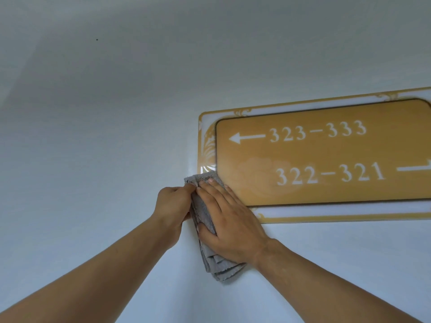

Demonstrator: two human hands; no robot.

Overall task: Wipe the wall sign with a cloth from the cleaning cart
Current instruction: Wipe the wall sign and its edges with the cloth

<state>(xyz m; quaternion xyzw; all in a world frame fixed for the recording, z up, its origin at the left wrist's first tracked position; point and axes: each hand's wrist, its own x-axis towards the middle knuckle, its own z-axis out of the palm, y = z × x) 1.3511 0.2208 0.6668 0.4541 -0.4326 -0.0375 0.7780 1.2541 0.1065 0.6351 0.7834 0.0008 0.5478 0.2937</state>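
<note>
head view, looking up at the wall (116,136). you are pressing a grey cloth (205,213) against the lower left corner of the sign (326,155), where the sign's pale border meets the bare wall. your right hand (228,220) is lying flat on the cloth, fingers straight and pointing up and to the left, so its grip is wide and it is pressing rather than clasping. your left hand (173,206) is sitting just beside it at the cloth's left edge, fingertips curled and pinching the upper fold; that grip is narrow and holding cloth.

the cloth is looking soft, limp and light: folded into several layers, it is drooping below your right palm in loose flaps. judged from that, it is likely to bunch or slide under pressure, so a flat palm over the middle with a pinch on one edge is suiting it well. the sign is looking stiff, flat and glossy, with an amber panel set on a paler, gold-trimmed backing; it is probably slippery under the cloth and is needing no holding, only even pressure.

a faint cloudy patch is showing on the panel left of "322-321"; whether it is smear, moisture or reflection cannot be told. the sign's right end is being cut off by the frame edge, with the lower arrow only partly showing. the corner beneath the cloth is hidden, as are your left thumb and how the sign is fixed to the wall. the cart is not in view.
</note>
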